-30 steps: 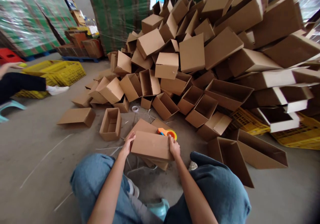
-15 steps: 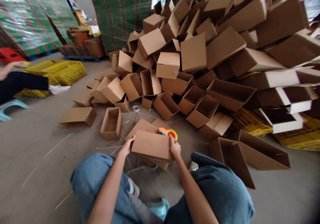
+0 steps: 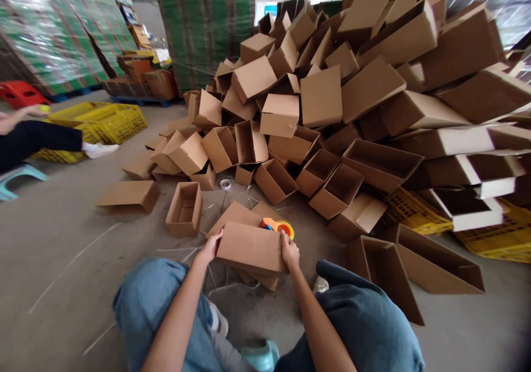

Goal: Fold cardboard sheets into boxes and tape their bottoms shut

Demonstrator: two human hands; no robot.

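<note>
open floor (image 3: 70,267) left of left knee (image 3: 149,300), way ahead blocked by box pile (image 3: 321,97), single open carton (image 3: 183,217) front-left, tape dispenser (image 3: 272,224) tight behind held box (image 3: 250,247), two open boxes (image 3: 440,258) beyond right knee (image 3: 369,328)

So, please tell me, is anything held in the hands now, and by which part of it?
Yes, a cardboard box, held by its two opposite ends: the left hand grips the left end, the right hand the right end.
</note>
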